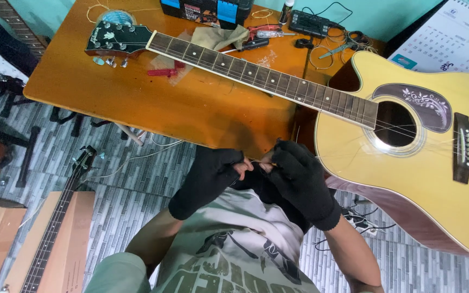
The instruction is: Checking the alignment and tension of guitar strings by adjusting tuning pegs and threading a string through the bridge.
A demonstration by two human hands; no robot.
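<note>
Left hand (210,176) and right hand (299,179), both gloved, are pinching 1 thin guitar string (261,163) between them; acoustic guitar (408,157) is lying just beside.

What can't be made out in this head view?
- String: too thin to trace past the left hand and right hand.
- Fingertips: mostly covered by black gloves.
- Guitar body: cut off by right edge.
- Tools on table: too small.

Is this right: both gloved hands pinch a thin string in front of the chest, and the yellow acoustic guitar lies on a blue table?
Not quite. The head view shows the table is orange-brown wood, not blue. The rest holds: left hand and right hand, both gloved, pinch a thin string, and the yellow acoustic guitar lies across it.
</note>
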